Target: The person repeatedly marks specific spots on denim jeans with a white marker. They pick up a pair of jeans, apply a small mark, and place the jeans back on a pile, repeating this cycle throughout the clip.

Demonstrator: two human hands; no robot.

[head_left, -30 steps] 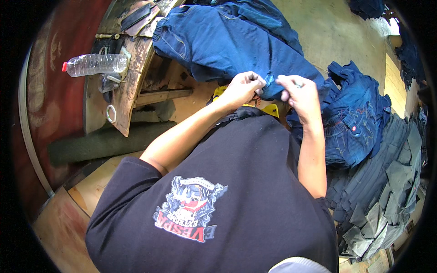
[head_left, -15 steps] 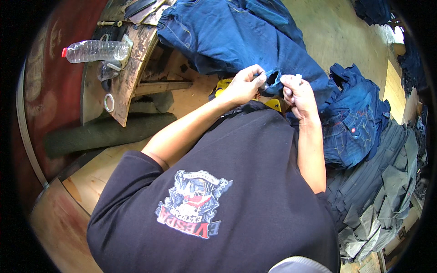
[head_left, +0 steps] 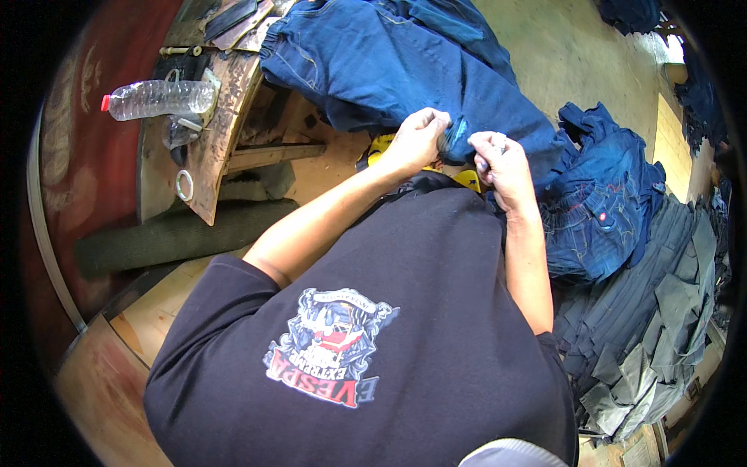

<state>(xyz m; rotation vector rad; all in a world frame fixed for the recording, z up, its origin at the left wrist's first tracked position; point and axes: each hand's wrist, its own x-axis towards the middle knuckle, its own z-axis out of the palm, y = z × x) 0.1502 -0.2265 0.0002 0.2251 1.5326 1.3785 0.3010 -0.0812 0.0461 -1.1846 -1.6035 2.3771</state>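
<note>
A pair of blue jeans [head_left: 373, 70] lies spread across the wooden work table [head_left: 226, 132] and reaches down to my hands. My left hand [head_left: 416, 140] is closed on a bunched edge of the denim. Close beside it, my right hand [head_left: 498, 159] pinches the same edge with its fingertips. Under both hands a yellow object [head_left: 469, 180] shows in part, mostly hidden. My black printed shirt [head_left: 373, 327] fills the lower middle of the view.
A plastic water bottle [head_left: 156, 97] lies on the table's left side, with a metal ring [head_left: 184, 185] near it. A dark rolled mat [head_left: 179, 233] sits below. More blue jeans [head_left: 599, 210] and a stack of dark and grey garments [head_left: 661, 311] pile up at the right.
Both hands have stayed on the denim edge, working it slightly. The view has shifted a little; the bottle and table sit higher in the picture.
</note>
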